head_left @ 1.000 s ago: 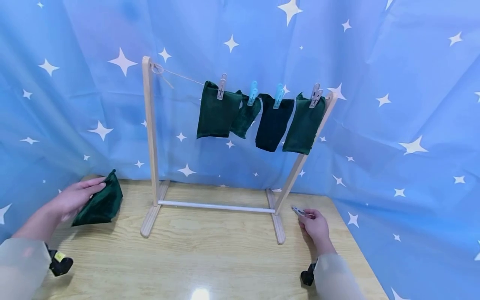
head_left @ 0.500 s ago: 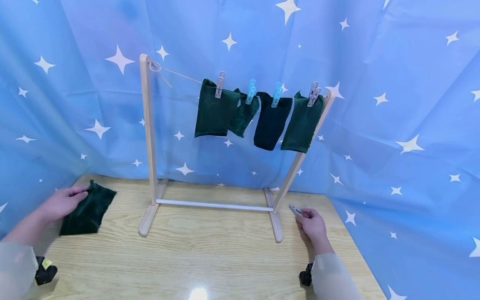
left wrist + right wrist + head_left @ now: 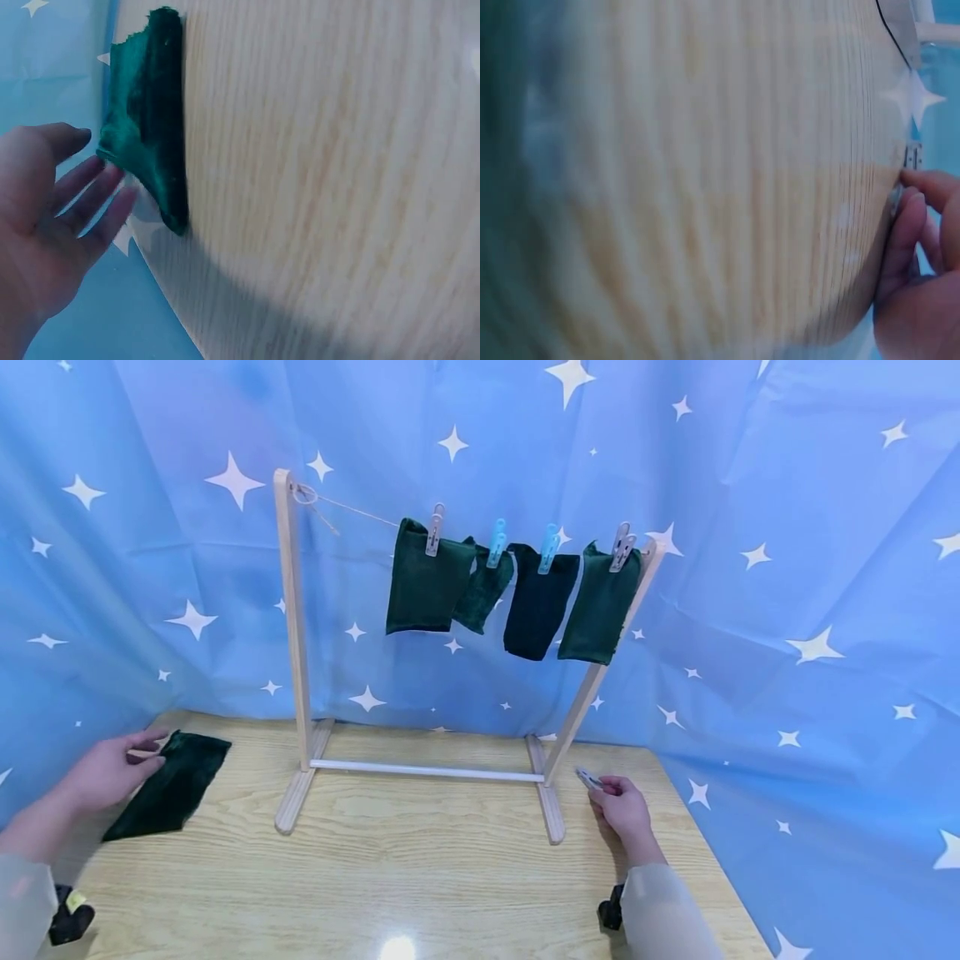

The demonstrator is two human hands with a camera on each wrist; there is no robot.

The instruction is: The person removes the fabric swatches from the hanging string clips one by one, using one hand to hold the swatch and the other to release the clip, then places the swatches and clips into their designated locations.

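Note:
A dark green velvet cloth (image 3: 176, 781) lies on the left end of the table. My left hand (image 3: 108, 770) is beside its left edge, thumb and fingers parted, with the fingertips right at the cloth (image 3: 146, 127) in the left wrist view. On the right, close over the tabletop, my right hand (image 3: 625, 810) pinches a grey clothespin (image 3: 587, 777) between thumb and fingers. In the right wrist view the clothespin (image 3: 913, 155) sticks out past the fingertips.
A wooden drying rack (image 3: 292, 610) stands at mid-table, its string (image 3: 352, 510) bearing several green cloths (image 3: 431, 585) held by grey and blue clothespins (image 3: 549, 550). A blue star-patterned curtain (image 3: 750, 610) hangs behind the wooden table (image 3: 420, 868).
My left hand has lowered the green cloth to the left onto the table and let go of it, its fingers parting. My right hand keeps its pinch on the clothespin, nearly still.

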